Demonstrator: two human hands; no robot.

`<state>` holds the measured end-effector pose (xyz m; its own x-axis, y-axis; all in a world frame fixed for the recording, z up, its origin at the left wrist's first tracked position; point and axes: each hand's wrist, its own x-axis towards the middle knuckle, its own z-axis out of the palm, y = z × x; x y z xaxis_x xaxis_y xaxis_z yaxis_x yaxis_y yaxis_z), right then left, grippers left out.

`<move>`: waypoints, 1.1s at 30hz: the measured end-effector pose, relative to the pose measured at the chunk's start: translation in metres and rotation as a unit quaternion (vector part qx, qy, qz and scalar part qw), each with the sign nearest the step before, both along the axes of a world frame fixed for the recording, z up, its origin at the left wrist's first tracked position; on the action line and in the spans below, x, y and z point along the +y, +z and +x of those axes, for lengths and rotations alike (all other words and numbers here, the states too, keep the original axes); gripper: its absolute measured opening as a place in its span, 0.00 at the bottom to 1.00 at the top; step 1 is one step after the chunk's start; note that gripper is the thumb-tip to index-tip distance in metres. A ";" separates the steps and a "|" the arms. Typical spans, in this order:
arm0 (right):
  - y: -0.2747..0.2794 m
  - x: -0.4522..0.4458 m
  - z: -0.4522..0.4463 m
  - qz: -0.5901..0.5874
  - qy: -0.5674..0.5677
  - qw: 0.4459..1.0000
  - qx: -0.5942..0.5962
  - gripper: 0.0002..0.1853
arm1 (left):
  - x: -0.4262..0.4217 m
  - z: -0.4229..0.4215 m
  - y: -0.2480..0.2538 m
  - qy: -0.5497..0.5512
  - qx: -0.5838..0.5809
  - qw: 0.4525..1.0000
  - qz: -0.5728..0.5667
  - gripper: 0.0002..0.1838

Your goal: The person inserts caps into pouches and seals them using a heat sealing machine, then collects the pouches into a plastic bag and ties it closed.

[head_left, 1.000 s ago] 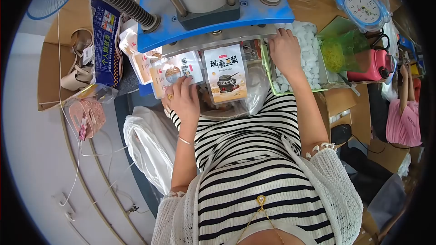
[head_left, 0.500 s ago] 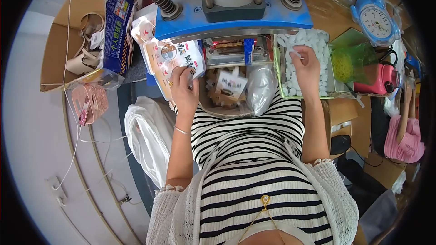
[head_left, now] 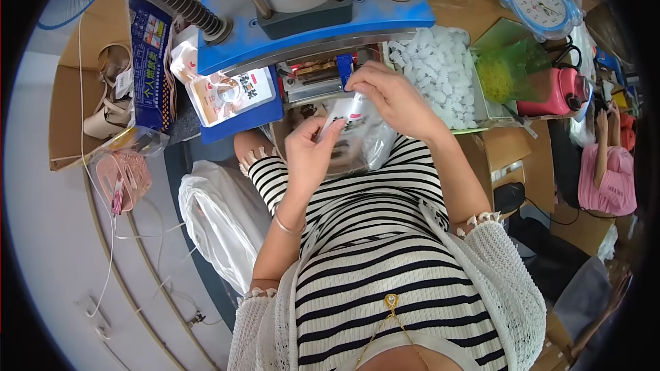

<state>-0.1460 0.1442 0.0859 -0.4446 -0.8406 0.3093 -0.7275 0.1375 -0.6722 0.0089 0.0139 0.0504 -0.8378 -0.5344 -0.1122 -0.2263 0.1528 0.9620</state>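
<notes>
My left hand [head_left: 309, 154] grips the side of a printed plastic pouch [head_left: 354, 113], thumb on its front. Curled at the pouch's upper edge is my right hand [head_left: 395, 99]; its fingertips are pressed together and hide what is between them. Below both hands a box [head_left: 280, 139] sits at my lap, mostly covered, with a clear plastic bag [head_left: 382, 144] at its right side. More printed pouches [head_left: 230, 96] lie on a blue pad [head_left: 265, 115] to the left. On the right, a green-edged box [head_left: 467, 128] holds many small white pieces [head_left: 430, 62].
A blue press plate [head_left: 316, 34] with spring columns [head_left: 175, 7] overhangs the work spot. To the right are a pink bottle [head_left: 546, 93] and a blue alarm clock [head_left: 540, 3]. A cardboard box [head_left: 69, 96] stands left. Another person in a pink shirt [head_left: 608, 175] sits far right.
My right hand has come left from the box of white pieces, where it pinched one, to the pouch. My left hand has left the pouch pile and moved right, now with a pouch.
</notes>
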 end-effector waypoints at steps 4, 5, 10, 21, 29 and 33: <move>-0.034 -0.014 0.012 -0.090 -0.058 0.959 -0.261 0.09 | 0.004 -0.003 -0.020 0.007 0.014 0.996 0.084 0.11; -0.036 -0.013 0.013 -0.074 -0.077 0.949 -0.297 0.10 | 0.002 -0.002 -0.026 0.009 0.013 0.996 0.083 0.11; -0.039 -0.001 0.003 -0.054 -0.202 0.959 -0.191 0.10 | -0.010 -0.018 -0.041 0.065 0.084 0.988 0.110 0.12; -0.053 0.015 -0.045 0.018 -0.286 0.938 0.195 0.07 | -0.060 -0.034 -0.012 0.016 -0.168 0.961 -0.221 0.19; -0.051 0.021 -0.045 -0.088 -0.313 0.944 0.064 0.08 | -0.078 0.022 -0.036 0.113 -0.026 0.704 -0.701 0.16; -0.035 0.029 -0.010 -0.103 -0.312 0.921 -0.211 0.07 | -0.070 0.041 -0.012 0.097 -0.012 0.826 -0.555 0.13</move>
<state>-0.1557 0.1732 0.0509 -0.9382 -0.3233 0.1232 -0.2185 0.2776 -0.9355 0.0504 -0.0563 0.0387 -0.7291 -0.4435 0.5212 -0.3675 0.8962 0.2485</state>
